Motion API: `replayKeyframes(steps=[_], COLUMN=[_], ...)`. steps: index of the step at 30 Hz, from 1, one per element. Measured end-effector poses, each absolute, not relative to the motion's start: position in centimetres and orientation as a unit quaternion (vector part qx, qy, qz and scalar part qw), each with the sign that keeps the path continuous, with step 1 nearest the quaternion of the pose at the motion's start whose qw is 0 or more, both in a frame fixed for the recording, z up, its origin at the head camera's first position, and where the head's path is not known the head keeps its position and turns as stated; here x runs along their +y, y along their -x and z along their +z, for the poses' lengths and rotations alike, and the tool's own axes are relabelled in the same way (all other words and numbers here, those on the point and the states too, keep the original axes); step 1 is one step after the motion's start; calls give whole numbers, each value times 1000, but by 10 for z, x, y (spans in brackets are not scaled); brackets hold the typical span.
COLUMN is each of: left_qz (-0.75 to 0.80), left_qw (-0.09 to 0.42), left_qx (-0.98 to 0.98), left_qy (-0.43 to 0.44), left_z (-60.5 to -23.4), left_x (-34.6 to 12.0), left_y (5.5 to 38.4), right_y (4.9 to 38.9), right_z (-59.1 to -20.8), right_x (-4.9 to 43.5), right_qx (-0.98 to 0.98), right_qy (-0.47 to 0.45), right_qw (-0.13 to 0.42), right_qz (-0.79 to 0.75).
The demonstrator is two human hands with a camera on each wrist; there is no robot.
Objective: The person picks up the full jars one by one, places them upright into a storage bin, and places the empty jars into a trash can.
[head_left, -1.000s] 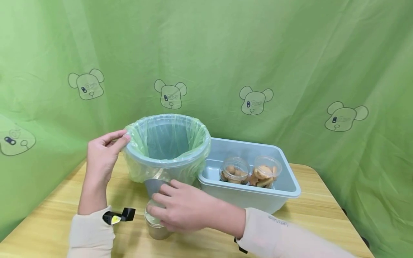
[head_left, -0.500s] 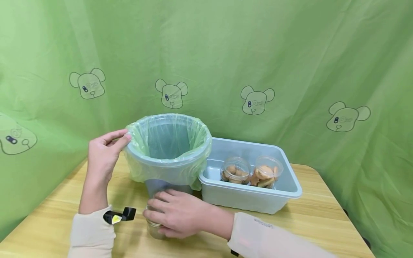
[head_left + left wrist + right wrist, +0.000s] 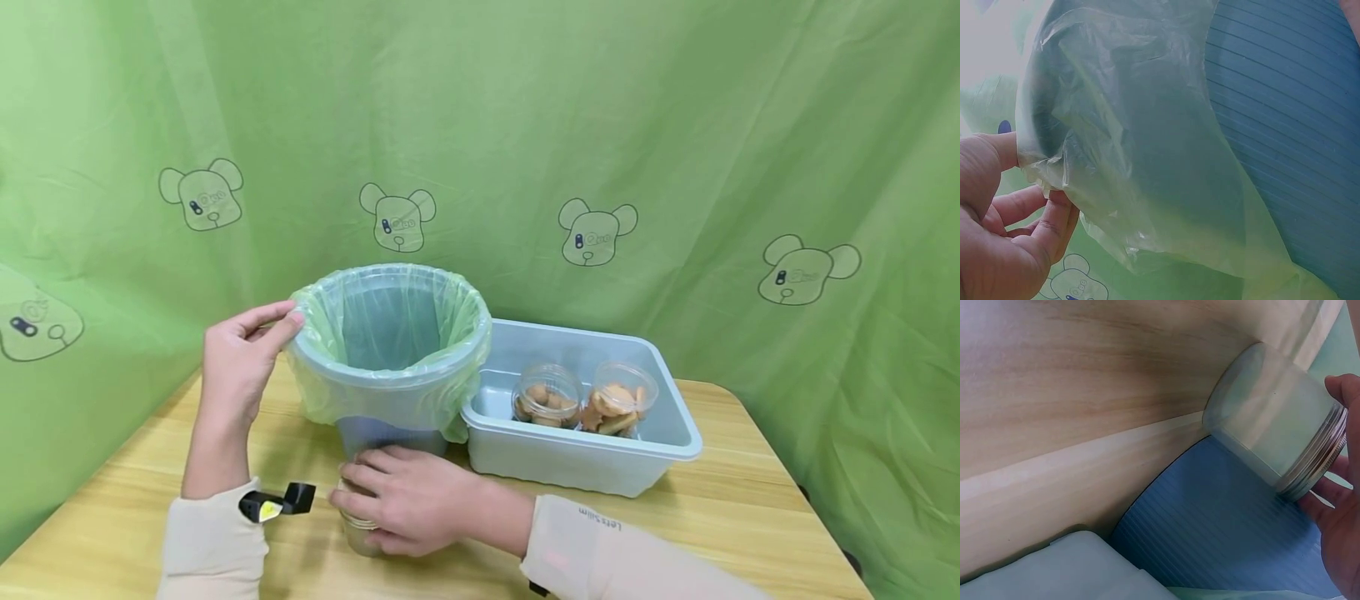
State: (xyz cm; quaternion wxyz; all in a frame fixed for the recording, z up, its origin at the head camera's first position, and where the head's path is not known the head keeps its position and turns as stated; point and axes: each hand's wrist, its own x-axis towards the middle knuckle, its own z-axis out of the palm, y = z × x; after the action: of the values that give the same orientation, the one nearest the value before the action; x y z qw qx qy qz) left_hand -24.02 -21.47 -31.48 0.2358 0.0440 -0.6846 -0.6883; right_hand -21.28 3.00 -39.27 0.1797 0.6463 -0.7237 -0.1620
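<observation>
In the head view my left hand (image 3: 240, 362) pinches the left rim of a blue trash bin (image 3: 393, 433), holding the edge of the thin green trash bag (image 3: 322, 400) that lines it. The left wrist view shows thumb and fingers on either side of the bag-covered rim. My right hand (image 3: 416, 500) is curled over the top of a clear jar (image 3: 362, 537) standing on the table close in front of the bin. From the right wrist, the jar (image 3: 1266, 412) looks see-through, with thumb and fingers around its ridged lid (image 3: 1316, 456). The hand hides most of the lid from above.
A pale blue rectangular tub (image 3: 577, 458) stands against the bin's right side. Inside are two clear jars with brown, biscuit-like pieces, a left jar (image 3: 547, 404) and a right jar (image 3: 618, 400). Green cloth (image 3: 495, 125) hangs behind the wooden table (image 3: 735, 500).
My right hand has shifted slightly left and down, its fingers now around the jar's top. The left hand stays on the bin's rim.
</observation>
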Motion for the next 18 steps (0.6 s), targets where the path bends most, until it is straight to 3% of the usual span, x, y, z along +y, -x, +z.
replayKeyframes(steps=[18], left_qz=[-696], left_qw=[239], left_qx=[-676], left_qy=[-42], left_z=[-315], left_x=[-214], left_y=[240], right_y=[207], right_z=[-392], right_x=[36], right_qx=[-725], right_qy=[-653], right_qw=[164], right_qz=[-145])
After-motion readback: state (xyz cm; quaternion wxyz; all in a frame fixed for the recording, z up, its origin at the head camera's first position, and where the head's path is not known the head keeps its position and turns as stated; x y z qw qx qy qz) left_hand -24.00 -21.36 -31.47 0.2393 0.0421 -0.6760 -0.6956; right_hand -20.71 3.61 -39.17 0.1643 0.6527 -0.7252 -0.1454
